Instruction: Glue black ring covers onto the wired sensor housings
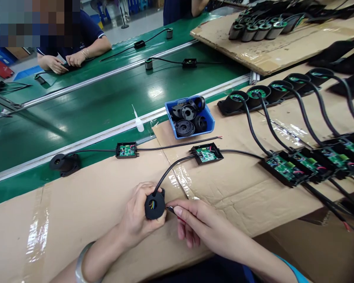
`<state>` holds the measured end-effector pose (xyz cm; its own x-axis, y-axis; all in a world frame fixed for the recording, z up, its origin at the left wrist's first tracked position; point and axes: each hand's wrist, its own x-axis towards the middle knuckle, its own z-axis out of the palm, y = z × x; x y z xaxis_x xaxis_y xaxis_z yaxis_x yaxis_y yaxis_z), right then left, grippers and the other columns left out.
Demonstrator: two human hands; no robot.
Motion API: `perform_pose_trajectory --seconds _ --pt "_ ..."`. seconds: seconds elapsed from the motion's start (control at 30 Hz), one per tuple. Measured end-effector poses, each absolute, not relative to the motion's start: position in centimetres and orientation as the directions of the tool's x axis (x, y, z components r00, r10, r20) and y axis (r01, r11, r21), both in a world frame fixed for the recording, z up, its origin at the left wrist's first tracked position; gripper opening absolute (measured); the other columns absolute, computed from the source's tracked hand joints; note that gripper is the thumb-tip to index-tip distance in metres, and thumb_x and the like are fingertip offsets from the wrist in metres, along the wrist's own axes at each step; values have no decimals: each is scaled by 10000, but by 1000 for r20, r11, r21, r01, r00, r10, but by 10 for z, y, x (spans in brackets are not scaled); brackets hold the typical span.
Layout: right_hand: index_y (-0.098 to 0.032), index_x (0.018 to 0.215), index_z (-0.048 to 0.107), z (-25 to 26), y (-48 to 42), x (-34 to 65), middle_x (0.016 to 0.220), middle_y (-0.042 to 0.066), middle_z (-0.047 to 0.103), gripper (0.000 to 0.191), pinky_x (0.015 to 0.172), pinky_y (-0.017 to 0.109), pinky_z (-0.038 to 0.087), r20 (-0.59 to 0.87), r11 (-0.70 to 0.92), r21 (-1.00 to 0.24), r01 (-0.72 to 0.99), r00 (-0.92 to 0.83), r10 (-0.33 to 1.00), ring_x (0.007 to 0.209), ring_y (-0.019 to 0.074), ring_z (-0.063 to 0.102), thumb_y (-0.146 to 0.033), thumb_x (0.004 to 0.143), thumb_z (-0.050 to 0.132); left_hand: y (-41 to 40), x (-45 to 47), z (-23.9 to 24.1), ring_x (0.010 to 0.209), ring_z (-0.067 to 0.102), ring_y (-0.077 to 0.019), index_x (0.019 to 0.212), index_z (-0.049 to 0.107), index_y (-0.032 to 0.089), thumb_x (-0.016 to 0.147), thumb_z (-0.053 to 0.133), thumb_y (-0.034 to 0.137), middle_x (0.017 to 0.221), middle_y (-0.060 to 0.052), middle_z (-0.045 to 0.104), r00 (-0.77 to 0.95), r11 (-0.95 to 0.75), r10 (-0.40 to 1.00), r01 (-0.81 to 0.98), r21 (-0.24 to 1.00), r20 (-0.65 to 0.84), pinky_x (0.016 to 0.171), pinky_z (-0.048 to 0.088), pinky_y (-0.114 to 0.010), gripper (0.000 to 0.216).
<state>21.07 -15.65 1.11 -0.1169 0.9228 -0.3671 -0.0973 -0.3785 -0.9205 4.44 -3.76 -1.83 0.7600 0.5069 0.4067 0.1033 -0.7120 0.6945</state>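
My left hand [137, 210] is wrapped round a black round housing [155, 211]. Coloured wires show in the hole at the middle of its face. From its upper edge a black cable [171, 169] curves to a small open black box with a green circuit board [207, 153]. My right hand [199, 220] pinches a slim dark pointed tool [171, 210] with a bit of red showing below. Its tip meets the right side of the housing; the tool's exact kind is hard to make out.
A blue bin [190, 118] of black round parts stands ahead, beside a white needle-tipped bottle [139, 124]. Another wired housing [65, 164] lies left. Several cabled units and open boxes [289, 168] line the right. Across the green conveyor [120, 94], a person handles a cable.
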Motion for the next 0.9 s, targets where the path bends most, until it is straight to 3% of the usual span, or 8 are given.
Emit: perform_pose_trajectory --seconds 0.33,0.9 --pt "-183 648 501 17 -152 215 568 -32 519 414 575 215 342 -283 -267 -930 254 -29 959 541 98 483 -275 1031 375 -38 43 -23 1005 647 -240 1223 441 222 782 664 128 1053 -91 651 766 -708 503 100 699 400 864 557 -386 503" --pt "-183 620 457 22 -145 215 549 -38 468 419 582 223 311 -415 -380 -882 279 -73 907 537 104 451 -256 1027 387 -37 44 -22 1026 618 -215 1218 438 192 783 656 95 1052 -94 643 763 -719 483 68 691 428 893 530 -347 496"
